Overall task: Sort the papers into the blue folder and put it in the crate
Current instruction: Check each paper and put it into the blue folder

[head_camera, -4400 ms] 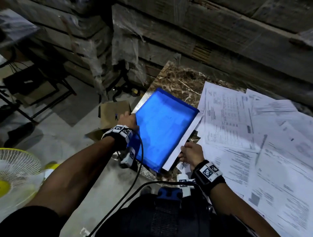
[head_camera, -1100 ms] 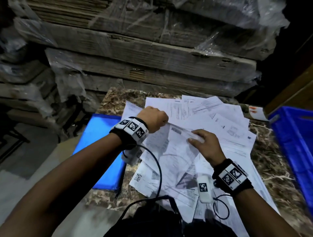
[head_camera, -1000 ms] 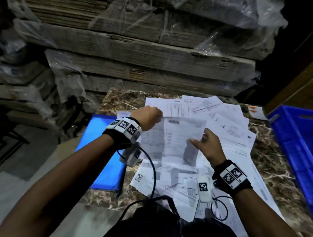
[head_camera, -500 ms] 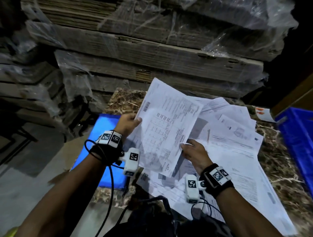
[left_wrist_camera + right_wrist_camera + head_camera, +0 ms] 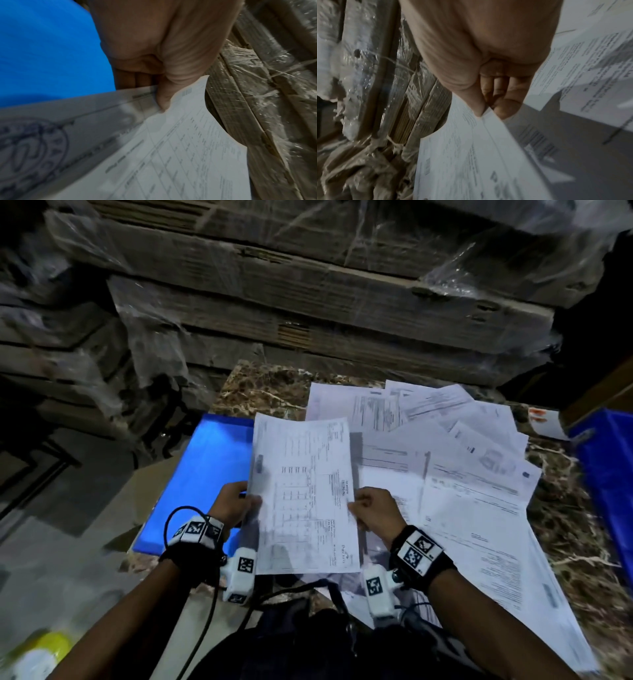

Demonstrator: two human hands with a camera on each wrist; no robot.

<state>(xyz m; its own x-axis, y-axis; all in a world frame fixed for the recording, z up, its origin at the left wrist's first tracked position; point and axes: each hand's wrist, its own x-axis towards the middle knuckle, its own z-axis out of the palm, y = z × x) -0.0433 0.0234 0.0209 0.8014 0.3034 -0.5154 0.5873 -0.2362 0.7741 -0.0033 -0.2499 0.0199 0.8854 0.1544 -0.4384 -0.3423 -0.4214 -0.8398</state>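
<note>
A printed sheet of paper [image 5: 305, 494] hangs above the marble table, held by both hands. My left hand [image 5: 236, 503] pinches its left edge, thumb on top, as the left wrist view shows [image 5: 163, 102]. My right hand [image 5: 371, 508] pinches the right edge between thumb and fingers [image 5: 484, 109]. The blue folder [image 5: 205, 474] lies closed on the table's left end, partly under the held sheet and my left hand. More papers [image 5: 462, 474] lie fanned out over the table to the right. The blue crate [image 5: 606, 467] stands at the right edge, only partly in view.
Stacks of plastic-wrapped flattened cardboard [image 5: 308, 285] rise right behind the marble table [image 5: 267, 385]. A white-and-orange label [image 5: 544, 422] lies near the crate. On the floor at lower left sits a yellow and white object [image 5: 41, 652]. Cables run from the wrist cameras toward my body.
Both hands lifted one sheet off the pile, then turned it from a slanted, raised pose to lie upright and lower, nearer my body, over the folder's right edge.
</note>
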